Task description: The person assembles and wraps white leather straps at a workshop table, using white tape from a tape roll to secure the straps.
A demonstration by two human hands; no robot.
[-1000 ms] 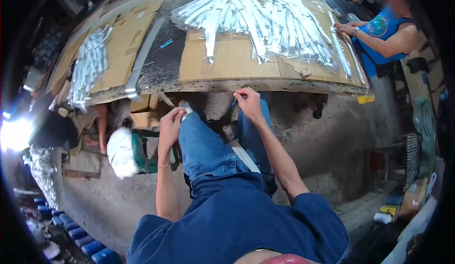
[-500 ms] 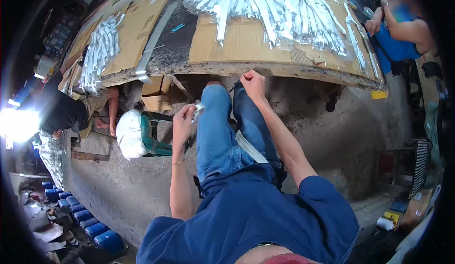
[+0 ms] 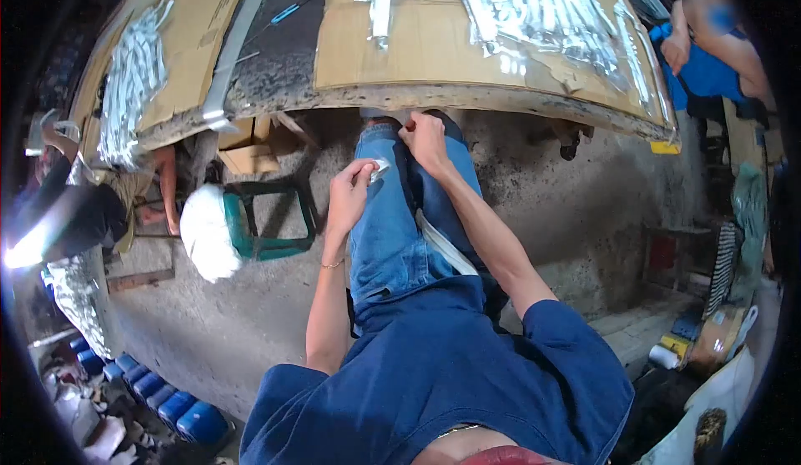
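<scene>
Above my lap, my left hand (image 3: 350,194) pinches a small whitish piece (image 3: 380,167), too small to identify. My right hand (image 3: 425,141) is closed over my other knee, just below the table edge; whatever it holds, if anything, is hidden. A pale strip (image 3: 446,248) lies along my jeans (image 3: 388,240). Beyond my hands is the worktable (image 3: 400,98), with a large pile of silvery plastic-wrapped strips (image 3: 534,15) on cardboard (image 3: 417,56). A blue-handled tool (image 3: 285,13) rests on the dark part of the tabletop.
At left stands a green stool (image 3: 275,248) with a white bundle (image 3: 209,231). More strips (image 3: 133,81) hang over the table's left end. Blue containers (image 3: 200,419) line the floor. One person (image 3: 717,56) is at the right, another (image 3: 75,215) at the left.
My left hand has moved right and slightly up with the whitish piece. My right hand has shifted slightly left and up. The view has tilted, so the table appears higher.
</scene>
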